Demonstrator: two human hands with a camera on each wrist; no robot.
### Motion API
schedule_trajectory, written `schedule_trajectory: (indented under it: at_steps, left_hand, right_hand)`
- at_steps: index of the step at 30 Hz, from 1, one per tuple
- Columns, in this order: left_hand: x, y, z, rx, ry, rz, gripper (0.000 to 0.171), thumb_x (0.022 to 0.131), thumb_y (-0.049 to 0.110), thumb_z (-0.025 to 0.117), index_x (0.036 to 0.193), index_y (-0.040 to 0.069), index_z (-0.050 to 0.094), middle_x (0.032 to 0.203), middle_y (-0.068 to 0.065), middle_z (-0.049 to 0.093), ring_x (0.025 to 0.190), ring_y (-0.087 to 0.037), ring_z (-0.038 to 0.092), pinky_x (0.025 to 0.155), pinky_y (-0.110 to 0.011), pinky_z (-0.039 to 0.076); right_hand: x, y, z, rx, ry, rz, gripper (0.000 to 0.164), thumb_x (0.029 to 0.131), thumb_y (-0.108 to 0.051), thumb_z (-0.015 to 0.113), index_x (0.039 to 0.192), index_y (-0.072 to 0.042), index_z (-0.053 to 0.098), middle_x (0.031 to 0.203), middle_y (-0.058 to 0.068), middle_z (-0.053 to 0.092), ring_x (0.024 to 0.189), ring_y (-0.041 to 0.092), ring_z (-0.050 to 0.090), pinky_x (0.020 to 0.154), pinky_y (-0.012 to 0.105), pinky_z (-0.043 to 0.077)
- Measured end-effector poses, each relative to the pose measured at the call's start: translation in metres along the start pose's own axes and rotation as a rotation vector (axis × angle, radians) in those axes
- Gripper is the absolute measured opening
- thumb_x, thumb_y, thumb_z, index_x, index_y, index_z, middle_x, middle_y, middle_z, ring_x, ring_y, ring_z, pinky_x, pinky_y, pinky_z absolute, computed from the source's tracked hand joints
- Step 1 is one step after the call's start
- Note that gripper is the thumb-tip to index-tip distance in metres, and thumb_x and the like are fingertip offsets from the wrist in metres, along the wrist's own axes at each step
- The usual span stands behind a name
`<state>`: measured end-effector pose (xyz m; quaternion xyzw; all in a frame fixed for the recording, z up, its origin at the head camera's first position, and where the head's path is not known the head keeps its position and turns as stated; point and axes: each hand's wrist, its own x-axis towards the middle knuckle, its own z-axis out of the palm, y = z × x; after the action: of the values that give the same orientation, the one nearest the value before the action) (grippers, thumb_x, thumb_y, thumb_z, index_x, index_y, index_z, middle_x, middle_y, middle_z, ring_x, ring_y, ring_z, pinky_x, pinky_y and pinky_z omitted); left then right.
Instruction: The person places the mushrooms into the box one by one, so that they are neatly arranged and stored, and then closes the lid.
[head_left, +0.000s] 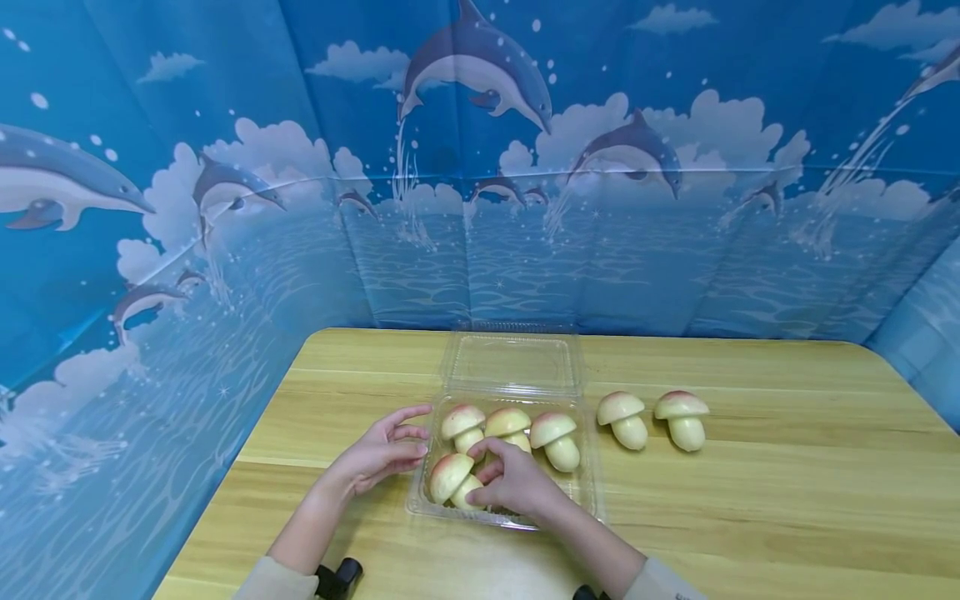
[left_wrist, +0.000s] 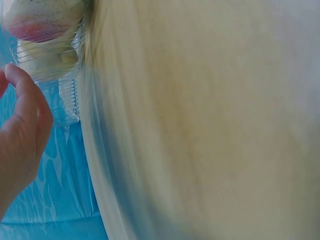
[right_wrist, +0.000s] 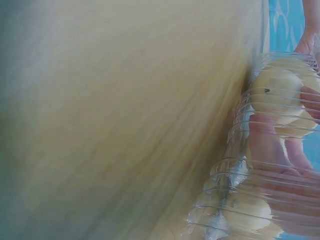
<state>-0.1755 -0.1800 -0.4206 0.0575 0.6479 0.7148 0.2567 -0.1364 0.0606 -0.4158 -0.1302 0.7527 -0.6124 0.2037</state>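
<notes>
A clear plastic clamshell box (head_left: 596, 492) stands with its lid (head_left: 513, 362) laid back. Inside are pale yellow mushrooms with reddish caps: a left one (head_left: 462, 422), a middle one (head_left: 507, 423) and a right one (head_left: 555, 440) in the back row, plus a front-left mushroom (head_left: 450, 477). My right hand (head_left: 517, 482) reaches into the box and grips the front-left mushroom by its stem, thumb on the near side. Through the ribbed wall in the right wrist view, fingers (right_wrist: 265, 142) show against the mushroom (right_wrist: 277, 92). Beside the box's left wall, my left hand (head_left: 386, 450) has its fingers loosely spread.
Two more mushrooms lie on the wooden table (head_left: 765, 500) right of the box: one nearer (head_left: 624, 419), another farther right (head_left: 682, 419). A blue dolphin-print curtain (head_left: 525, 250) hangs behind the table and along its left side.
</notes>
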Motion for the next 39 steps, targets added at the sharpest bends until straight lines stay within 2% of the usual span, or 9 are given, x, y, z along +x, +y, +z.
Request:
schedule_trajectory:
  at_steps: [9, 18, 30, 39]
  left_hand:
    - [0.0003, -0.0010, -0.0003, 0.011, 0.010, 0.008, 0.069, 0.084, -0.002, 0.062, 0.144, 0.003, 0.027, 0.107, -0.009, 0.052, 0.077, -0.011, 0.057, 0.071, -0.024, 0.052]
    - [-0.0003, -0.0004, -0.0003, 0.015, 0.004, 0.006, 0.069, 0.085, -0.002, 0.061, 0.144, 0.003, 0.027, 0.108, -0.011, 0.052, 0.077, -0.010, 0.057, 0.071, -0.023, 0.052]
    - [0.0000, 0.0001, -0.0011, 0.011, 0.003, 0.004, 0.068, 0.085, -0.003, 0.061, 0.144, 0.003, 0.028, 0.106, -0.008, 0.052, 0.076, -0.010, 0.057, 0.070, -0.023, 0.052]
    - [0.0009, -0.0007, -0.0021, 0.007, -0.003, 0.009, 0.068, 0.084, -0.003, 0.061, 0.143, 0.003, 0.028, 0.106, -0.008, 0.053, 0.076, -0.010, 0.057, 0.071, -0.023, 0.052]
  right_hand:
    - [0.0005, 0.0017, 0.0001, -0.024, 0.014, -0.026, 0.037, 0.078, -0.006, 0.071, 0.110, 0.000, 0.054, 0.073, 0.007, 0.063, 0.062, 0.017, 0.059, 0.058, 0.032, 0.050]
    - [0.0025, 0.0032, 0.0007, -0.034, 0.021, -0.023, 0.038, 0.077, -0.005, 0.072, 0.111, 0.002, 0.055, 0.073, 0.007, 0.063, 0.057, 0.017, 0.059, 0.055, 0.032, 0.051]
    - [0.0021, 0.0039, -0.0020, 0.008, -0.003, -0.014, 0.041, 0.077, -0.006, 0.072, 0.113, 0.003, 0.054, 0.075, 0.009, 0.063, 0.057, 0.015, 0.058, 0.056, 0.030, 0.052]
    - [-0.0013, 0.0015, -0.0092, 0.052, -0.005, 0.021, 0.047, 0.076, -0.006, 0.072, 0.118, 0.003, 0.052, 0.082, 0.011, 0.064, 0.067, 0.019, 0.062, 0.063, 0.035, 0.055]
